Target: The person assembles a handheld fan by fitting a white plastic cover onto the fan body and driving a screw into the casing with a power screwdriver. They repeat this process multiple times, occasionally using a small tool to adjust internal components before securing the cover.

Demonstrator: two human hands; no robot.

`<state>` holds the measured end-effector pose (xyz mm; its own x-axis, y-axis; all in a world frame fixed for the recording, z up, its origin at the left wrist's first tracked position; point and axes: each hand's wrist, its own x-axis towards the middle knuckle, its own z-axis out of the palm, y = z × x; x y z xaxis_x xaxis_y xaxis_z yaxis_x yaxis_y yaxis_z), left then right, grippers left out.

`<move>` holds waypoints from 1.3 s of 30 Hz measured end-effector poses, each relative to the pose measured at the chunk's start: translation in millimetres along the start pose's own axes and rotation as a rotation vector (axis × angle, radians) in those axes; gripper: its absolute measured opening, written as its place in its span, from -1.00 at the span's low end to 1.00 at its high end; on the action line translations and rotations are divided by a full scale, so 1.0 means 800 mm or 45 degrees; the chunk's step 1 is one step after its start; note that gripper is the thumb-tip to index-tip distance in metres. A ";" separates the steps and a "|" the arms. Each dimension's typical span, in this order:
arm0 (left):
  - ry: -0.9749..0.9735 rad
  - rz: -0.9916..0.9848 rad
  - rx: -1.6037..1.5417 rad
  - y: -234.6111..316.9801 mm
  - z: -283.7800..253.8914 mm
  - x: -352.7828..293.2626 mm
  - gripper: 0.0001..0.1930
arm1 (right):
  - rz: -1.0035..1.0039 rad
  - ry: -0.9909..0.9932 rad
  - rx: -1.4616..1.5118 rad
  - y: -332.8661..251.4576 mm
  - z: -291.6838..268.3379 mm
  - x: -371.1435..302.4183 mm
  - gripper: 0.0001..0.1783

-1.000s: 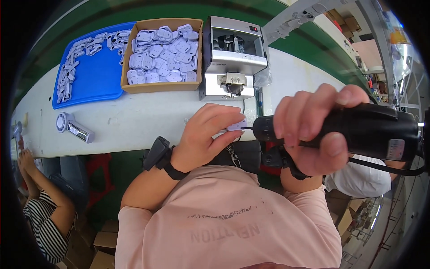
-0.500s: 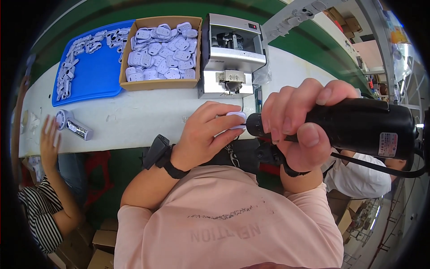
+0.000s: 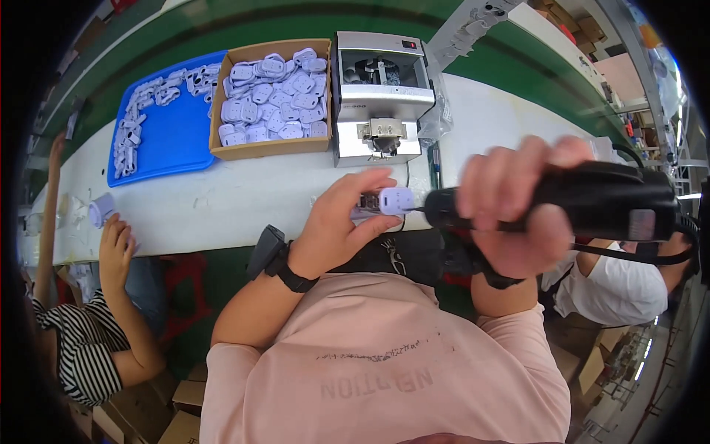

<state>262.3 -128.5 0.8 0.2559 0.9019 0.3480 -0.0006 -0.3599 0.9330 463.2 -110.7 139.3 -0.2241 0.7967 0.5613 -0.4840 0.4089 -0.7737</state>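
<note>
Between the thumb and fingers of my left hand (image 3: 333,216) is a small white plastic casing (image 3: 398,200), with a dark and metallic part showing beside it near my fingers. My right hand (image 3: 518,200), smeared by motion, is wrapped round a thick black electric screwdriver (image 3: 610,200). The tool lies nearly level, its thin bit pointing left at the casing's right edge. Whether the bit touches the casing I cannot tell. Both hands are in front of the silver screw feeder (image 3: 384,100).
A cardboard box (image 3: 274,152) full of white casings stands left of the feeder. Farther left, a blue tray (image 3: 174,137) holds several white parts along its edges. A co-worker's hand (image 3: 116,248) is by a white round part (image 3: 101,211). Another person's white sleeve (image 3: 614,288) shows at right.
The screwdriver has drawn back right from the casing. My left fingers have opened off the casing's top, showing more of it. The co-worker's hand has moved right, and the view has shifted slightly.
</note>
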 end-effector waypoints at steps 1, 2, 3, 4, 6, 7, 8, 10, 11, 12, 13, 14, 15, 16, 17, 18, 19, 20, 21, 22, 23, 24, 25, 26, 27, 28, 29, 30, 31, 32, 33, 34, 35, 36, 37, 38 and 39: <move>-0.081 -0.003 0.102 -0.008 -0.003 -0.002 -0.48 | -0.038 0.011 0.089 -0.010 -0.011 -0.003 -0.54; -0.164 -0.005 0.208 -0.014 -0.007 -0.002 -0.45 | -0.057 0.017 0.104 -0.017 -0.026 -0.009 -0.54; -0.173 -0.003 0.233 -0.016 -0.010 -0.001 -0.45 | -0.011 0.222 0.085 -0.023 -0.046 -0.017 -0.55; -0.166 0.030 0.318 -0.008 -0.014 -0.006 -0.46 | 0.013 0.403 0.099 -0.029 -0.065 -0.029 -0.55; -0.181 0.062 0.420 -0.007 -0.027 0.000 -0.47 | 0.292 0.911 -0.115 -0.012 -0.126 -0.041 -0.58; -0.184 0.061 0.450 0.002 -0.034 0.010 -0.47 | 0.443 1.069 -0.120 -0.003 -0.167 -0.055 -0.60; -0.307 0.158 0.598 0.014 -0.041 0.024 -0.46 | 0.599 1.222 -0.123 0.011 -0.211 -0.074 -0.62; -0.543 0.325 0.885 0.036 -0.042 0.041 -0.46 | 0.768 1.356 -0.028 0.041 -0.292 -0.130 -0.66; -0.524 0.293 0.926 0.033 -0.034 0.038 -0.46 | 0.807 1.422 -0.050 0.057 -0.308 -0.148 -0.65; -0.613 0.275 1.065 0.020 -0.026 0.037 -0.46 | 0.841 1.485 -0.070 0.068 -0.316 -0.163 -0.65; -0.704 0.250 1.204 0.011 -0.018 0.037 -0.46 | 0.803 1.424 -0.220 0.067 -0.327 -0.177 -0.66; -0.697 0.220 1.258 0.006 -0.013 0.042 -0.46 | 0.754 1.366 -0.355 0.074 -0.329 -0.189 -0.66; -0.712 0.205 1.280 0.004 -0.008 0.040 -0.46 | 0.850 1.213 -0.701 0.069 -0.317 -0.182 -0.65; -0.733 0.196 1.292 0.003 -0.003 0.037 -0.47 | 0.918 1.043 -1.050 0.058 -0.304 -0.174 -0.63; -0.757 0.206 1.291 0.005 -0.003 0.039 -0.48 | 0.917 1.029 -1.014 0.060 -0.304 -0.177 -0.63; -0.757 0.188 1.326 0.009 -0.012 0.038 -0.48 | 0.969 0.948 -1.138 0.065 -0.307 -0.180 -0.59; -0.680 0.298 1.183 0.017 -0.019 0.041 -0.49 | 1.013 0.865 -1.274 0.066 -0.315 -0.181 -0.55; -0.600 0.410 1.034 0.022 -0.025 0.044 -0.51 | 1.051 0.778 -1.415 0.067 -0.323 -0.180 -0.50; -0.541 0.398 0.924 0.027 -0.034 0.045 -0.53 | 1.046 0.767 -1.398 0.066 -0.325 -0.178 -0.50; -0.490 0.387 0.805 0.033 -0.051 0.045 -0.56 | 0.983 0.798 -1.464 0.065 -0.319 -0.178 -0.48; -0.388 0.371 0.880 0.043 -0.074 0.045 -0.59 | 0.920 0.831 -1.531 0.063 -0.313 -0.180 -0.45; -0.215 0.356 0.931 0.032 -0.103 0.040 -0.62 | 0.860 0.877 -1.603 0.061 -0.308 -0.188 -0.42; -0.075 0.364 1.149 0.030 -0.135 0.045 -0.65 | 0.871 0.887 -1.603 0.058 -0.310 -0.197 -0.42; 0.040 0.388 1.259 0.011 -0.178 0.051 -0.71 | 0.832 0.953 -1.506 0.057 -0.314 -0.205 -0.38; 0.163 0.137 1.348 0.004 -0.212 0.064 -0.75 | 0.794 1.009 -1.410 0.056 -0.319 -0.211 -0.34; 0.235 0.101 1.447 -0.017 -0.252 0.076 -0.72 | 0.759 1.070 -1.321 0.052 -0.322 -0.217 -0.30; 0.242 0.042 1.627 -0.038 -0.285 0.091 -0.69 | 0.771 1.079 -1.332 0.048 -0.320 -0.218 -0.30; 0.240 -0.013 1.800 -0.060 -0.314 0.106 -0.66 | 0.778 1.109 -1.264 0.043 -0.316 -0.217 -0.28; 0.241 -0.064 1.910 -0.084 -0.338 0.119 -0.63 | 0.785 1.147 -1.201 0.036 -0.311 -0.217 -0.26; 0.237 -0.118 2.014 -0.110 -0.364 0.126 -0.59 | 0.746 1.158 -1.184 0.033 -0.305 -0.215 -0.29; 0.155 -0.198 2.124 -0.131 -0.402 0.133 -0.58 | 0.709 1.172 -1.173 0.033 -0.299 -0.208 -0.32; 0.110 -0.269 2.158 -0.159 -0.456 0.120 -0.65 | 0.666 1.107 -1.207 0.036 -0.292 -0.199 -0.37; 0.078 -0.440 2.144 -0.172 -0.489 0.116 -0.72 | 0.633 1.044 -1.254 0.032 -0.283 -0.195 -0.43; 0.029 -0.375 2.176 -0.176 -0.510 0.118 -0.73 | 0.665 1.084 -1.312 0.025 -0.271 -0.194 -0.43; -0.053 -0.372 2.166 -0.171 -0.502 0.137 -0.73 | 0.595 1.087 -1.363 0.014 -0.250 -0.190 -0.49; -0.056 -0.413 2.203 -0.177 -0.480 0.143 -0.71 | 0.526 1.075 -1.411 0.000 -0.231 -0.192 -0.56; -0.036 -0.462 2.256 -0.166 -0.460 0.148 -0.68 | 0.537 1.109 -1.463 -0.012 -0.213 -0.191 -0.56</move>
<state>-62.9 113.7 -47.9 0.0231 0.9881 0.1521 0.9691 0.0152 -0.2461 646.6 -160.5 11.0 0.5853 0.7809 0.2184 0.4879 -0.1240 -0.8640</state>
